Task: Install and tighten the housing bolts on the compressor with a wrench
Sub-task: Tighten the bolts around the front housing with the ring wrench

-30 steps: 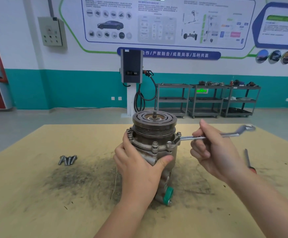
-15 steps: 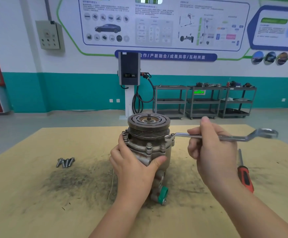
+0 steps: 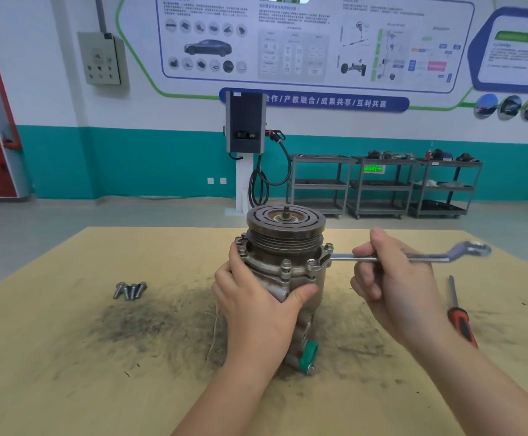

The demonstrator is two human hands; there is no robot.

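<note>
Tightening step. The compressor (image 3: 283,272) stands upright, pulley uppermost, near the middle of the table (image 3: 67,357). The left hand (image 3: 256,297) wraps its fingers and thumb around the housing to steady it. The right hand (image 3: 391,278) has its fingers curled around the shank of the wrench (image 3: 413,257), whose ring end sits on a flange bolt (image 3: 312,264) at the front right. 4 spare bolts (image 3: 130,290) lie well apart on the left; a screwdriver (image 3: 460,313) lies on the right. Next, probably: swing the handle while bracing the housing against rotation.
</note>
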